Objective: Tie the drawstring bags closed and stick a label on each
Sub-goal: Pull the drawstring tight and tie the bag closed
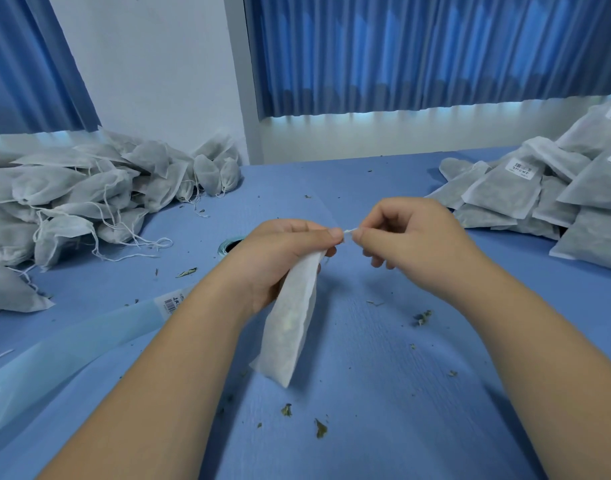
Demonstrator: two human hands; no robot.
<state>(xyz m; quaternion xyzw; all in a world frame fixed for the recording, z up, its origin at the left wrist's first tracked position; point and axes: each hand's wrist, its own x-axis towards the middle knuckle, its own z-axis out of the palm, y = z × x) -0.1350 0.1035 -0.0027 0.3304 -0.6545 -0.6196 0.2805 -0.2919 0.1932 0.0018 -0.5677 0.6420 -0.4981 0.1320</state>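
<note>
Here the left hand [280,254] grips the gathered neck of a white drawstring bag [290,327], which hangs above the blue tabletop [383,358]. The right hand [408,237] pinches the drawstring [348,232] at the bag's mouth. Untied bags [72,195] are piled far left, labelled bags [546,192] right.

Counter [366,341]: blue, textured surface. Left rear: heap of bags [72,195], loose strings trailing onto the surface. Right rear: labelled bags [557,188], lying flat and overlapping. Left front: translucent strip [61,355] with one barcode label [170,304] at its far end. Centre: roll [228,244], mostly hidden. Green crumbs [320,427] scattered, densest at the front.
</note>
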